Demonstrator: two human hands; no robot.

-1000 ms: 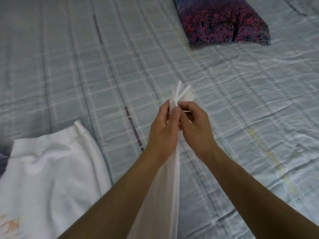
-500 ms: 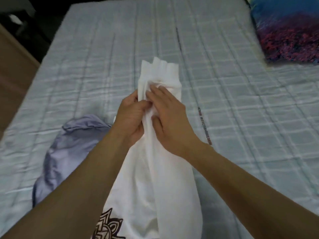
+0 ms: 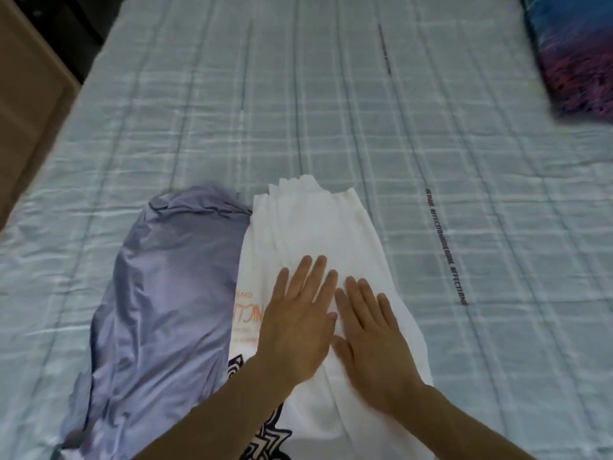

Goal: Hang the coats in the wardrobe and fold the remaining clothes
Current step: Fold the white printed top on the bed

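Both hands flat, fingers straight, grasping nothing: left hand (image 3: 295, 322) and right hand (image 3: 371, 340) press side by side on white garment (image 3: 318, 227), soft cloth folded into a long strip with pleated far end, orange print showing at its left edge. Smooth lilac garment (image 3: 166, 287) touches its left edge. Both lie on bed (image 3: 331, 111), wrinkled checked sheet; pillow (image 3: 577, 51) far right

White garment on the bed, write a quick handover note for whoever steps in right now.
Left hand and right hand: both flat, fingers straight, pressing the white garment.
The garment lies in a long narrow fold on the bed, its left edge against the lavender garment.
Done: white garment laid down lengthwise.
Left: finish folding it, then fold the lavender one. No coats or wardrobe in view.
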